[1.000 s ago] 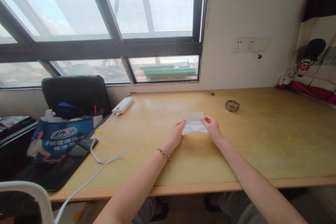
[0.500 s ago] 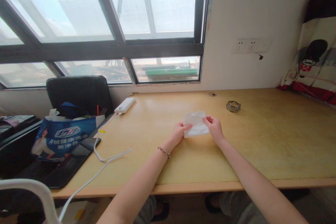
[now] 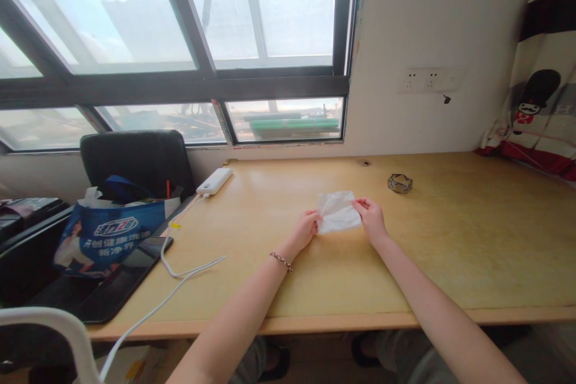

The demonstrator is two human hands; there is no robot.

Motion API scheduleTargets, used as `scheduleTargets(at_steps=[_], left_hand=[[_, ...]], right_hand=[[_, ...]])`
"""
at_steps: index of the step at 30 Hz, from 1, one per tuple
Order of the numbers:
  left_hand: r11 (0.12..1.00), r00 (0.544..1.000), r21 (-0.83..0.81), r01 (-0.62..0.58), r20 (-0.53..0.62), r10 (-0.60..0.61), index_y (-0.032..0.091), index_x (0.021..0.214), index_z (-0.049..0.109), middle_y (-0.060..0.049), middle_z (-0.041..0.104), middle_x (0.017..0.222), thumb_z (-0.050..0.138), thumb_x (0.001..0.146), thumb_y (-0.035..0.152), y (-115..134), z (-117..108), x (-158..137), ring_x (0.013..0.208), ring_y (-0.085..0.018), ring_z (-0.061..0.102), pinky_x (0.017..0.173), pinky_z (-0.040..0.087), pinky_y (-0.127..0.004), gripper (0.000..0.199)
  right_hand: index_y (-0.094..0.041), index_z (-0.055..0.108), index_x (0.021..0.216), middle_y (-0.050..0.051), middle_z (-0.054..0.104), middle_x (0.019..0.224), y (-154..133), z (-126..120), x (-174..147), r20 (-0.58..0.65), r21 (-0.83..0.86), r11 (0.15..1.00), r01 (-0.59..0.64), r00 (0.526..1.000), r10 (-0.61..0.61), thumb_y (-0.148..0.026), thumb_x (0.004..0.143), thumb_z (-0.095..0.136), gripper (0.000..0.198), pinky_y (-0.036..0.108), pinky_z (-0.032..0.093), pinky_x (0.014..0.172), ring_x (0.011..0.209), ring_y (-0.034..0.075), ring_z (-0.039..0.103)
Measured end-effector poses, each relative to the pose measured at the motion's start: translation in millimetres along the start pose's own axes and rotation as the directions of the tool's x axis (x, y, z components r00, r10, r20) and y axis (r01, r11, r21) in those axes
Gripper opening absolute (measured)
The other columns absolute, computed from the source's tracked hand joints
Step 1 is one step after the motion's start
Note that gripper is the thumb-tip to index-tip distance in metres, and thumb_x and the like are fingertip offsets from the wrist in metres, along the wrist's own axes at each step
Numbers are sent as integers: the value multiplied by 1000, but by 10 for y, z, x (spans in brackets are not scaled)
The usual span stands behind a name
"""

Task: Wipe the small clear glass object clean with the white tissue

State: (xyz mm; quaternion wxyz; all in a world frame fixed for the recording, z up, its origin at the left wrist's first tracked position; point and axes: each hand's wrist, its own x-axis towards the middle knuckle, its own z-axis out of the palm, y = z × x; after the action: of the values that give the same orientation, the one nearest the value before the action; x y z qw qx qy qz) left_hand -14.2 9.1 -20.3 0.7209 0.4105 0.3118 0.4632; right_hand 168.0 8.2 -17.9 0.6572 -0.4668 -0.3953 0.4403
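Between my two hands is a thin white sheet (image 3: 338, 212), roughly square and slightly see-through, like a folded tissue or a small plastic bag; I cannot tell which. My left hand (image 3: 308, 227) pinches its left edge between thumb and fingers. At the opposite edge, my right hand (image 3: 369, 216) pinches near the upper right corner. The sheet is held just over the wooden table (image 3: 450, 252), tilted toward me. Beyond my right hand lies a dark, ring-shaped metal object (image 3: 400, 183) with an angular openwork pattern.
A white power bank (image 3: 215, 181) with a white cable (image 3: 180, 275) lies at the table's left. Past that edge are a black tablet-like slab (image 3: 121, 282), a blue bag (image 3: 112, 234) and a black chair (image 3: 135, 159). The window (image 3: 279, 81) and wall stand behind.
My left thumb has drawn back from the middle of the sheet to its left edge. The sheet and my right hand have shifted slightly right, and more of the sheet shows.
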Motion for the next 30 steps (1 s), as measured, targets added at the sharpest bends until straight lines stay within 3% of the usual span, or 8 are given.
scheduleTargets(at_steps=[4,10,25,30], left_hand=[[999,1000,21,25,18,-26,10,77,65,-6,65,66,64,60,21,4,11,-18,54,-12,56,53,40,-22,21],[996,999,82,37,-27,-35,10,69,65,-8,65,66,70,57,32,-2,50,-34,58,-15,58,55,42,-23,26],[999,999,34,-37,36,36,9,76,66,-7,65,68,61,58,17,42,37,-51,58,-14,58,54,42,-22,20],[1000,998,-14,-14,55,15,10,87,64,-9,66,81,64,62,26,62,77,-74,69,-17,61,63,45,-27,29]], right_hand=[[-19,57,69,1,63,63,-28,13,-18,7,-4,1000,2,1000,-2,-42,54,68,29,25,41,49,53,14,55],[-19,57,69,1,64,64,-41,27,-28,27,-4,1000,-7,1000,7,-41,54,69,29,26,42,51,56,16,56],[-19,57,67,0,62,62,-48,16,-16,13,71,997,-24,1000,23,-37,55,68,24,26,42,52,54,15,55],[-19,57,69,-1,62,63,-75,39,-37,47,63,998,0,999,-3,-37,56,68,24,25,42,51,54,14,54]])
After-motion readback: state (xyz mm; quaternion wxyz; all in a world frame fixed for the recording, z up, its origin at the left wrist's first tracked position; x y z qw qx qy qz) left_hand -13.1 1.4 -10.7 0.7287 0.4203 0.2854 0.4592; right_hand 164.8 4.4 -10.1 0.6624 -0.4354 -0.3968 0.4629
